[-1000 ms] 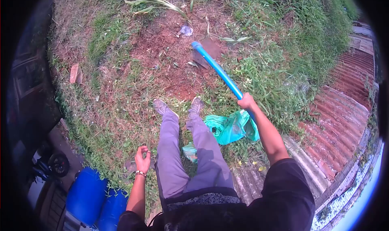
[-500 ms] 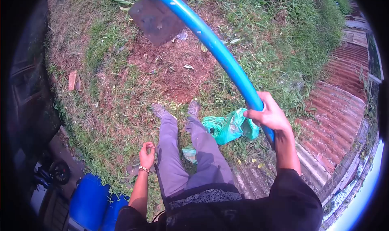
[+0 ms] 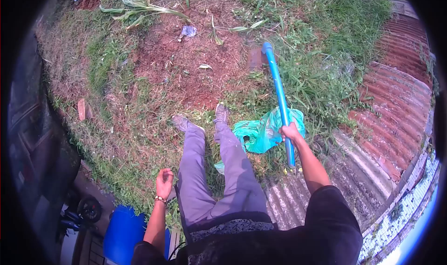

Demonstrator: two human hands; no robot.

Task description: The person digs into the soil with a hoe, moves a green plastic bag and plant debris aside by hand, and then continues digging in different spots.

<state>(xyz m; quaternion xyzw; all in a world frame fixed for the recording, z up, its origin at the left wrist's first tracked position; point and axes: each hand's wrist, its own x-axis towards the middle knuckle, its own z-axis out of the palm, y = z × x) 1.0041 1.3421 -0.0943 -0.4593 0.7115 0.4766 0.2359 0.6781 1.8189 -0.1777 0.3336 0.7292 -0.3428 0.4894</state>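
Grassy ground point(image 3: 125, 120) surrounded bare soil point(image 3: 186, 69). Right hand point(image 3: 289, 133) had its fingers wrapped around the blue hoe handle point(image 3: 279, 95), blade point(image 3: 256, 59) resting on soil. Left hand point(image 3: 164, 182) hung loosely curled, holding nothing.

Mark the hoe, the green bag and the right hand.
hoe point(image 3: 279, 90): head view, middle of the blue handle.
green bag point(image 3: 258, 134): head view, crumpled middle.
right hand point(image 3: 289, 133): head view, knuckles around the handle.

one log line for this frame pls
right hand: grips blue hoe handle | hoe blade: down on soil by grass | left hand: empty, at side | green plastic bag: on ground by feet
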